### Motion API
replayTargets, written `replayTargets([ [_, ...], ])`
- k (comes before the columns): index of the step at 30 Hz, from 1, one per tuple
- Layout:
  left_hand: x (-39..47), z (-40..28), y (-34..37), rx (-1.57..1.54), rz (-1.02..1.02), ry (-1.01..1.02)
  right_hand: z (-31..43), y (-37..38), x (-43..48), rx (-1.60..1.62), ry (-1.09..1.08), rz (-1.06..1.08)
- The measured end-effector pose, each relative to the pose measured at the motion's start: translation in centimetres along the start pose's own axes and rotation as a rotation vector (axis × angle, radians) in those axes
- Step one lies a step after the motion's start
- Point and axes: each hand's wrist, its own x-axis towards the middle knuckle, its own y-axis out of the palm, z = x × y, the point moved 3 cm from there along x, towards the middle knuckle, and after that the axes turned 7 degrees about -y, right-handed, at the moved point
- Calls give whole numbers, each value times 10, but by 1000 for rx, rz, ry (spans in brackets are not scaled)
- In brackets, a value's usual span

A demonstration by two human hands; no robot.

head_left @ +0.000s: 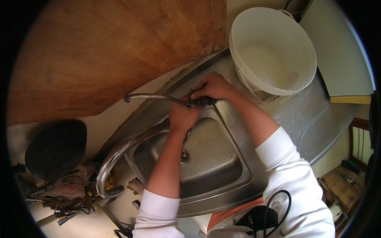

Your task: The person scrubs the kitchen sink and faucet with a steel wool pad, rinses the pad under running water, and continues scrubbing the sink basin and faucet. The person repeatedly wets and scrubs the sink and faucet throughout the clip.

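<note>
At the back corner of a stainless steel sink (208, 142), both my hands meet at the base of a thin curved metal spout (157, 96). My left hand (183, 117) has its fingers closed around the spout's base. My right hand (212, 86) grips a small dark fitting (205, 101) beside it, with thumb and fingers bent together; the fitting is partly hidden by the hands. A larger chrome gooseneck faucet (111, 157) arches to the left of my left forearm. The sink drain (185, 155) shows just right of that forearm.
A large white plastic bucket (272, 53) stands on the metal counter (300, 119) at the back right. A brown wooden board (119, 53) rises behind the sink. Tools and clutter (68, 190) lie at the lower left, under a dark rounded object (56, 148).
</note>
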Motion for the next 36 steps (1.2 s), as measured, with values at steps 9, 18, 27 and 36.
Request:
replayTargets([
  [9,-1,4,1,65,-38,-53,-6,-5,-10,132,-43,-22],
  [18,1,10,3,107,-40,-17,-1,-6,-12,104,-32,-33],
  [27,2,10,4,94,-27,9,-9,-1,-11,102,-27,-56],
  [36,0,8,5,130,-21,7,-10,-2,-11,80,-27,-86],
])
